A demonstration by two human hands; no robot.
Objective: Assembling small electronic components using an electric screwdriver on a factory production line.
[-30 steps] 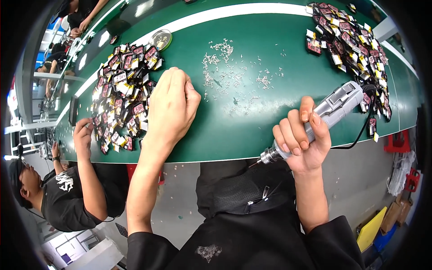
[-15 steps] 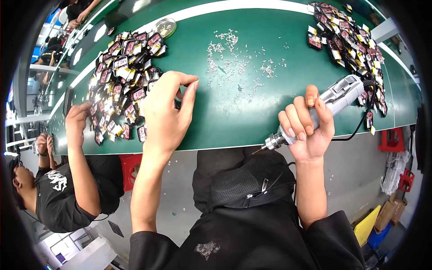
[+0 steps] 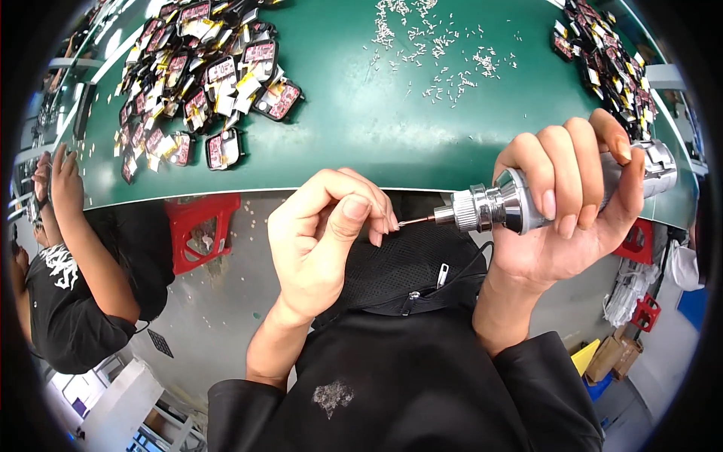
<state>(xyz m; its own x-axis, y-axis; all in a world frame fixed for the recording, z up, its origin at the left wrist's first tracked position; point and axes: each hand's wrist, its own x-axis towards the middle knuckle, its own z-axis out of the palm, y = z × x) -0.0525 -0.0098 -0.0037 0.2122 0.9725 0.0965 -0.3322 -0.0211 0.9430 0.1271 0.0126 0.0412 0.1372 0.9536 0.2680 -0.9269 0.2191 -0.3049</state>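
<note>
My right hand [image 3: 561, 188] is wrapped round the silver body of an electric screwdriver [image 3: 478, 209]. The tool lies nearly level in front of the table edge, its thin bit [image 3: 419, 220] pointing left. My left hand [image 3: 316, 237] is closed in a pinch, with its fingertips right at the tip of the bit. Whatever those fingers hold is too small to make out. Both hands are above my lap, over a black mesh bag [image 3: 376, 267]. Many tiny silvery screw-like pieces [image 3: 433, 49] are scattered over the green table [image 3: 346, 143].
At the table's left lies a heap of black casings [image 3: 222, 79] with red circuit boards and yellow-and-white parts; another heap [image 3: 602, 64] is at far right. Red stools [image 3: 197, 233] stand below the table. A co-worker [image 3: 83, 271] in black sits at left.
My left hand has come down and right from above the table to the bit. The screwdriver has swung more level, with my right hand nearer me. The head view has shifted.
</note>
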